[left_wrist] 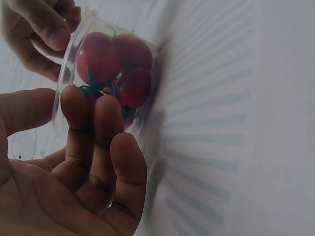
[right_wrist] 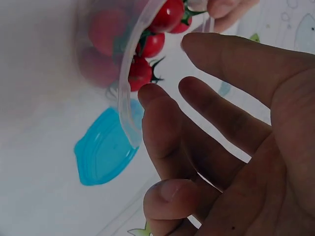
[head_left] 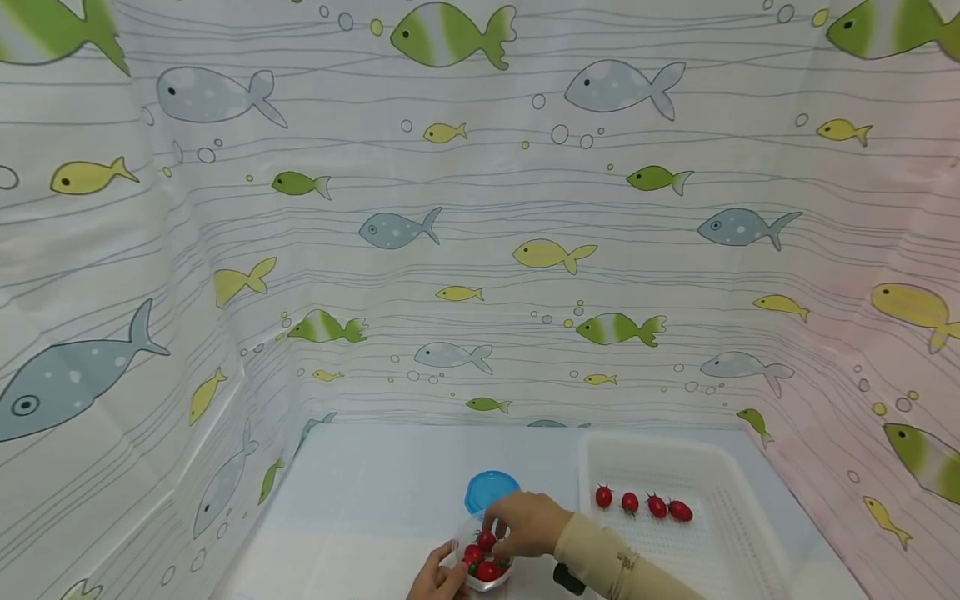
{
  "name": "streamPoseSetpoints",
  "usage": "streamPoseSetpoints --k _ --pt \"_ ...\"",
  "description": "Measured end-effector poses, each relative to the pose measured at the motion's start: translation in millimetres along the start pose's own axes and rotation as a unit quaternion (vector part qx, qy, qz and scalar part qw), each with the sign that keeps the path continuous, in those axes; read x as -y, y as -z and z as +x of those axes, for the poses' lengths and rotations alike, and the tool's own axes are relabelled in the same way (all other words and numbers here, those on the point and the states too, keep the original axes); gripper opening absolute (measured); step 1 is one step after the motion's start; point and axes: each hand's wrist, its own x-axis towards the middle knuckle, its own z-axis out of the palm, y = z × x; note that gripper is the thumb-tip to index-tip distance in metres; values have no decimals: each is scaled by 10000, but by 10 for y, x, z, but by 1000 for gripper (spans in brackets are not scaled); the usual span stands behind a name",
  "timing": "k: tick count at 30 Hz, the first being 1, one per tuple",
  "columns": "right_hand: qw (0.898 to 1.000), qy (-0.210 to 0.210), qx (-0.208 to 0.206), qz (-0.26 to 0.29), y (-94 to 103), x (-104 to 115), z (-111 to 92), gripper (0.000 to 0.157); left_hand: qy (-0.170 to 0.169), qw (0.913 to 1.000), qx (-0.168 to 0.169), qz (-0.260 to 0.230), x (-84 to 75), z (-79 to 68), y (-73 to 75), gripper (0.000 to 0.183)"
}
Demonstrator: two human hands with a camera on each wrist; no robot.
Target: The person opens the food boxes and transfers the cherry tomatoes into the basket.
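Observation:
A small clear plastic container [head_left: 495,585] on the table holds several red cherry tomatoes [head_left: 487,572] with green stems. My left hand [head_left: 438,575] grips it from the left; in the left wrist view the thumb is at its rim and the fingertips lie against its wall. My right hand [head_left: 532,525] is above the container's opening, fingers bent downward. From the right wrist, its fingers [right_wrist: 162,118] stand apart beside the rim with nothing between them. Just behind the container lies a blue lid [head_left: 487,485], partly covered by the right hand in the head view.
On the right stands a white slotted plastic basket [head_left: 720,471], with more cherry tomatoes [head_left: 630,502] in a row inside. A black object [head_left: 568,578] shows beneath the right sleeve [head_left: 611,554]. Fish-patterned sheeting [head_left: 480,200] encloses the white table [head_left: 360,492] at the back and sides.

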Motion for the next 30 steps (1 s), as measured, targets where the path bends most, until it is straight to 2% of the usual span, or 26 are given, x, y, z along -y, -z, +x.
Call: streamPoseSetpoints --k 7,20,30 --pt "9998 95 188 32 -111 49 10 12 -15 10000 -23 12 -19 -10 -15 79" --pt "9958 798 415 -163 -183 50 24 8 -159 9998 75 -44 -35 -17 23 76" --pt "9941 1021 331 -187 -201 30 23 7 -158 9999 20 -4 -35 -15 15 75"
